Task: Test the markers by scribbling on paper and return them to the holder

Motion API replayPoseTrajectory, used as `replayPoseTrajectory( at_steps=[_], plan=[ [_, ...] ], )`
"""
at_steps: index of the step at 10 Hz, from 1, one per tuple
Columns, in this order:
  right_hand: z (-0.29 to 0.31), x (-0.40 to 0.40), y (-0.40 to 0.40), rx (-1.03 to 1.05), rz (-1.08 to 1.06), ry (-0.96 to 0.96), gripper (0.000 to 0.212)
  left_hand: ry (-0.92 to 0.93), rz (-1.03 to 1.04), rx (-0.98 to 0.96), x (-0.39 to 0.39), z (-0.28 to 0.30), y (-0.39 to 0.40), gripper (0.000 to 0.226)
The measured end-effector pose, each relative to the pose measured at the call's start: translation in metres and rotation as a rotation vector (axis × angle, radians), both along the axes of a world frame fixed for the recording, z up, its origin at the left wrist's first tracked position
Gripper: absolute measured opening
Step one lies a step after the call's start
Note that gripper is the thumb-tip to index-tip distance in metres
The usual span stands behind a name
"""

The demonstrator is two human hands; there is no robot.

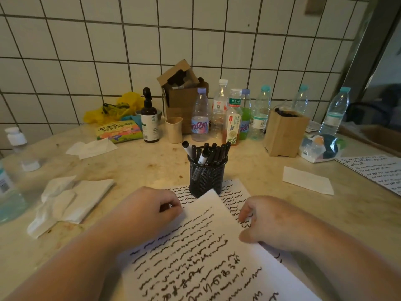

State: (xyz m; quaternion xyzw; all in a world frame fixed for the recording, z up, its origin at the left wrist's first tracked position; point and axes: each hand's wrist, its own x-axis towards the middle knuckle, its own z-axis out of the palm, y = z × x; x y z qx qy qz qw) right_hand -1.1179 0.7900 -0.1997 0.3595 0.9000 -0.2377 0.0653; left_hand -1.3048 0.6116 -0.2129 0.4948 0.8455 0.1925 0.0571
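A black mesh holder (206, 178) stands at the table's centre with several black markers (213, 153) upright in it. It rests on the far end of a scribbled sheet (235, 197). A second sheet of paper (195, 253), covered in black scribble lines, lies tilted on top, nearer to me. My left hand (149, 210) pinches this top sheet's left edge with curled fingers. My right hand (275, 222) grips its right edge, thumb on top. Neither hand holds a marker.
Crumpled tissues (65, 200) lie at left and a white slip (308, 180) at right. Several plastic bottles (200, 118), a brown spray bottle (149, 120), a cardboard box (184, 94) and a wooden holder (285, 133) line the tiled wall. Another scribbled sheet (382, 172) lies far right.
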Motion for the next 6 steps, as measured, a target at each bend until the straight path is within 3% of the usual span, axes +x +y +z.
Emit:
replayPoseTrajectory(
  at_steps=[1, 3, 5, 6],
  plan=[
    [-0.003, 0.015, 0.000, 0.012, -0.063, 0.039, 0.035, 0.027, 0.004, 0.000, -0.002, -0.001, -0.001, 0.010],
    [-0.009, 0.037, 0.000, 0.010, -0.150, 0.155, 0.011, -0.016, 0.030, 0.026, -0.002, -0.003, -0.002, 0.013],
    [-0.006, 0.040, -0.006, 0.218, -0.137, 0.102, 0.011, -0.012, 0.067, -0.041, -0.003, -0.004, -0.002, 0.017],
    [0.011, 0.047, -0.009, 0.197, -0.173, 0.289, 0.020, -0.026, 0.093, -0.038, 0.002, -0.003, -0.002, 0.014]
  ],
)
